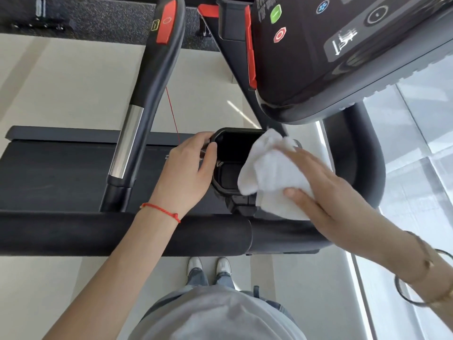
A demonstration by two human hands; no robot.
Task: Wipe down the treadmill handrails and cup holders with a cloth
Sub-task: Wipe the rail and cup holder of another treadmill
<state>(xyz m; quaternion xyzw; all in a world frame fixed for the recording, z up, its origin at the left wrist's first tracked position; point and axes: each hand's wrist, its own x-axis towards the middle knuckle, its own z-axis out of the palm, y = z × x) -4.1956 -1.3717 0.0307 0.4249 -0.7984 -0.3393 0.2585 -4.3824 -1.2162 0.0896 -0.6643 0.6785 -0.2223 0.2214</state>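
Closest in, the padded handrail [122, 234] runs crosswise just on the near side of the cup holder [230, 165], and both forearms reach over it. Left hand [188, 165] sits on the cup holder's left rim, its grip curled round that edge and bracing it. Right hand [326, 190] is on the right side of the cup holder, fingers laid fairly straight and flat, thumb pressing down, pinning the white cloth [272, 175] against the rim there. The cloth drapes over the cup holder's right lip, a corner hanging into the dark well.

So it looks like the cup holder is the step in hand. To do it well, I'd say bunch the cloth under the fingertips, push it down into the well, sweep round the walls and the floor, then run along the rim, with the left hand holding things steady.

Beyond the cup holder, the treadmill belt [61, 173] lies to its left, with an upright bar [137, 133] carrying a chrome band and a red tab. Farther off and right of the cup holder hangs the console [343, 52], green and red buttons showing. The floor [61, 77] is pale, and bright glazing sits to the far right.
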